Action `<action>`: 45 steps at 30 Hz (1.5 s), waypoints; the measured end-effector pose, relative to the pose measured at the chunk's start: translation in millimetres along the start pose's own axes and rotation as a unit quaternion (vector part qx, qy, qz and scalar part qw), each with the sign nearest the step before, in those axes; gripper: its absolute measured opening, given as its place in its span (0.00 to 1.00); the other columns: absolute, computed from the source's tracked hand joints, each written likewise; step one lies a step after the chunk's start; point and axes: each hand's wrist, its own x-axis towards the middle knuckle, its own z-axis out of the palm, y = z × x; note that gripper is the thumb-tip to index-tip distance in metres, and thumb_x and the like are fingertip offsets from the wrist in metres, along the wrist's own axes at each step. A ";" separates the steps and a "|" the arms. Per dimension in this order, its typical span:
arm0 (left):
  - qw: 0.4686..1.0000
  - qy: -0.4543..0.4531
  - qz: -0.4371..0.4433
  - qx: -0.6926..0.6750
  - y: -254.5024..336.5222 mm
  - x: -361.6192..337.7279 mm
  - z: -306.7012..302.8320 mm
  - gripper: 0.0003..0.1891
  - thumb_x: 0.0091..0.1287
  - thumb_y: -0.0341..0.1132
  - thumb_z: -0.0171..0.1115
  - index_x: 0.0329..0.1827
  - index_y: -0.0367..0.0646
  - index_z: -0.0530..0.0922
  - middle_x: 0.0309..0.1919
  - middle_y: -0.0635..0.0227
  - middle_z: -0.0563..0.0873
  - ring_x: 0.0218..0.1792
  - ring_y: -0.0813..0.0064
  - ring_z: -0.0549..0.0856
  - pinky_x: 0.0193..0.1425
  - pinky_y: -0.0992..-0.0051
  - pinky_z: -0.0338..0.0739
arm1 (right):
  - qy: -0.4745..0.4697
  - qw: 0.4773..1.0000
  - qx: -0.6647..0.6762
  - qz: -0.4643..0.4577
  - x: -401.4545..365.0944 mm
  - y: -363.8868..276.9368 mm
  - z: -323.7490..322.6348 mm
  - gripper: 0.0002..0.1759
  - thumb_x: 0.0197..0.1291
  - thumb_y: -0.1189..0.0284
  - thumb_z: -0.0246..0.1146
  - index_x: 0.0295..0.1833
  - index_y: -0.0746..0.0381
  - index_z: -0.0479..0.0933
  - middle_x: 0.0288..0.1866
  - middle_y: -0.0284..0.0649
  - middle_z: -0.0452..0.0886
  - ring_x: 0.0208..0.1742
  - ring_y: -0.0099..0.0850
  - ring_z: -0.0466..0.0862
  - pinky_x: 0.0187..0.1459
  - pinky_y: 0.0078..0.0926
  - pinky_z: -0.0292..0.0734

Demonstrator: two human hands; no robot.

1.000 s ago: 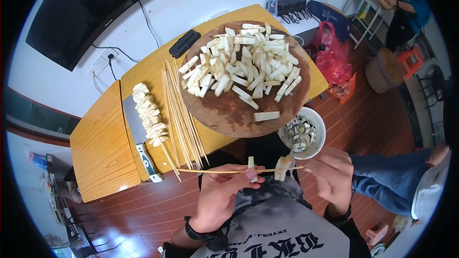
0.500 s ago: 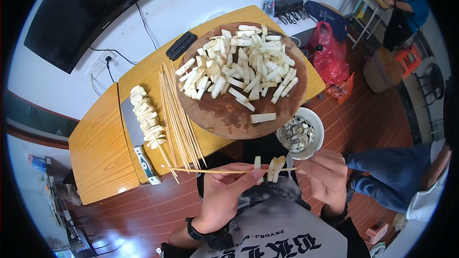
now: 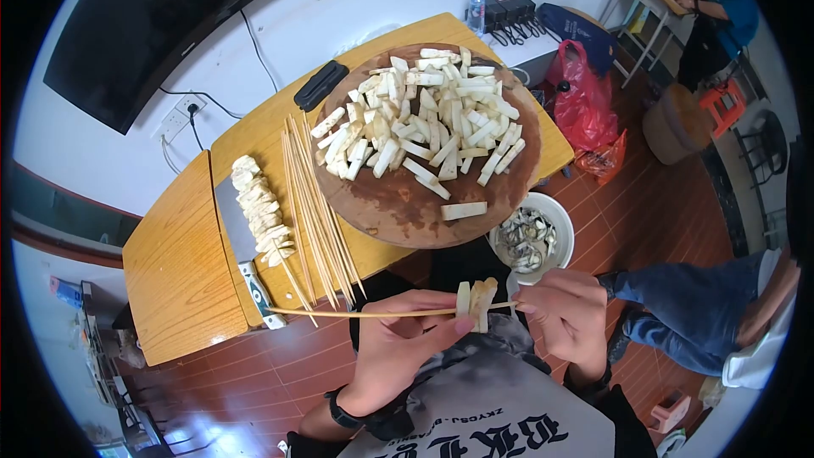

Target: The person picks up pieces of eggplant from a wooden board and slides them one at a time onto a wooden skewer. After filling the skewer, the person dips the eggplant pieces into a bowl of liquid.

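My left hand [image 3: 397, 346] is closed around a thin wooden skewer [image 3: 356, 315], its thumb and fingers against the pale cut sticks [image 3: 482, 304] threaded near the skewer's right end. Those few sticks sit crosswise and close together. My right hand [image 3: 570, 312] pinches the skewer's tip just beyond them. Above both hands, a round wooden chopping board [image 3: 381, 212] carries a heap of similar pale sticks [image 3: 441, 110], with one lone stick [image 3: 464, 210] near its front edge.
Bare skewers [image 3: 315, 212] lie left of the board, beside a knife [image 3: 259, 293] with loaded skewers [image 3: 259, 203] on its blade. A white bucket [image 3: 566, 242] holding dark-and-pale scraps stands right of the board. Another person's legs [image 3: 704, 305] are at right; a seated person [image 3: 729, 17] is farther back.
The nearest stick has slid right along the skewer, up against the others. The skewer has shifted left, and my right hand has come in onto its tip.
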 end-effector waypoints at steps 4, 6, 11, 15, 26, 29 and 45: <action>0.999 -0.021 0.038 0.012 -1.3 0.2 -3.2 0.16 0.64 0.14 0.69 0.54 0.27 0.83 0.51 0.54 0.87 0.49 0.72 0.89 0.58 0.75 0.85 | -0.006 1.000 0.017 0.022 -0.3 0.0 -0.4 0.06 0.51 0.82 0.69 0.36 0.67 0.84 0.21 0.41 0.76 0.20 0.38 0.76 0.23 0.32 0.67; 0.998 -0.019 0.050 0.023 -5.1 -0.3 -5.5 0.15 0.64 0.13 0.69 0.54 0.27 0.82 0.51 0.54 0.87 0.49 0.71 0.89 0.59 0.74 0.85 | -0.005 0.999 0.032 0.037 -1.0 -0.1 1.5 0.05 0.52 0.81 0.69 0.36 0.67 0.84 0.22 0.41 0.77 0.20 0.37 0.76 0.23 0.31 0.68; 0.996 -0.017 0.072 0.040 -5.6 -1.0 -5.8 0.15 0.64 0.14 0.69 0.53 0.28 0.83 0.49 0.55 0.88 0.50 0.72 0.89 0.58 0.74 0.85 | -0.009 0.997 0.053 0.050 -3.9 0.9 3.3 0.03 0.55 0.81 0.69 0.36 0.67 0.85 0.23 0.41 0.79 0.21 0.37 0.77 0.24 0.31 0.69; 0.997 -0.015 0.069 0.036 -4.3 -1.7 -4.9 0.14 0.64 0.14 0.69 0.53 0.28 0.83 0.49 0.56 0.88 0.50 0.73 0.89 0.58 0.75 0.85 | -0.012 0.997 0.056 0.053 -4.1 0.8 3.1 0.03 0.56 0.81 0.69 0.37 0.67 0.85 0.23 0.41 0.79 0.21 0.36 0.78 0.24 0.30 0.69; 0.992 0.009 0.111 0.059 -7.9 -3.4 -5.2 0.11 0.64 0.14 0.69 0.48 0.30 0.85 0.49 0.56 0.88 0.48 0.73 0.89 0.53 0.77 0.85 | -0.015 0.999 0.040 0.021 -3.0 3.5 3.3 0.03 0.59 0.78 0.68 0.36 0.66 0.84 0.22 0.40 0.81 0.20 0.33 0.80 0.24 0.28 0.71; 0.992 0.008 0.110 0.064 -8.7 -2.7 -6.5 0.11 0.64 0.14 0.69 0.48 0.30 0.85 0.49 0.56 0.88 0.48 0.73 0.89 0.53 0.78 0.84 | -0.016 0.999 0.038 0.012 -2.8 4.9 3.2 0.03 0.59 0.78 0.68 0.37 0.66 0.84 0.23 0.41 0.82 0.20 0.34 0.80 0.24 0.28 0.72; 0.992 0.001 0.114 0.058 -7.4 -2.0 -6.1 0.12 0.65 0.15 0.69 0.50 0.30 0.85 0.50 0.56 0.88 0.48 0.74 0.88 0.53 0.77 0.84 | -0.021 0.999 0.024 0.001 -2.5 4.1 3.0 0.03 0.58 0.78 0.68 0.36 0.68 0.84 0.24 0.41 0.82 0.21 0.35 0.80 0.24 0.29 0.71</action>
